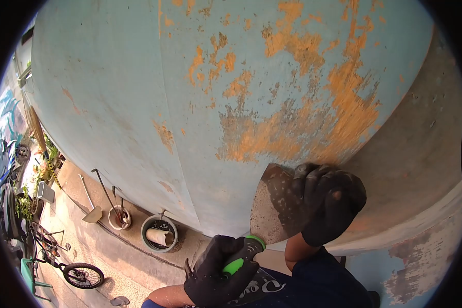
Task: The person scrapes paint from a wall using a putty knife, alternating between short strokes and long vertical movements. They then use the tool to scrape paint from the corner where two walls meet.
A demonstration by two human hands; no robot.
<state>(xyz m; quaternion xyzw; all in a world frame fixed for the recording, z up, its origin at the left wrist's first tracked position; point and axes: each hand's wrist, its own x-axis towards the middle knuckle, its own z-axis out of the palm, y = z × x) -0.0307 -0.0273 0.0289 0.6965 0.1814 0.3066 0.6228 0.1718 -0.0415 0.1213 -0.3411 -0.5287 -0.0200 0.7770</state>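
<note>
My left hand [218,274], in a dark glove, is wrapped around the black and green handle of a wide putty knife [272,208]. The broad metal blade points up and is smeared with pale residue and dark patches. My right hand [334,203], also gloved in black, has its fingers curled over the blade's right side; part of the blade is hidden behind them. Just beyond the blade stands a light blue wall [200,128] with flaking paint. Orange and grey patches show where the paint is gone.
Along the wall's foot stand a round grey tub [145,231] with a roll-like piece in it and a smaller pail [119,226] with tools. A long-handled dustpan [92,214] is farther left. A bicycle [82,275], a green chair [28,277] and plants are at the left.
</note>
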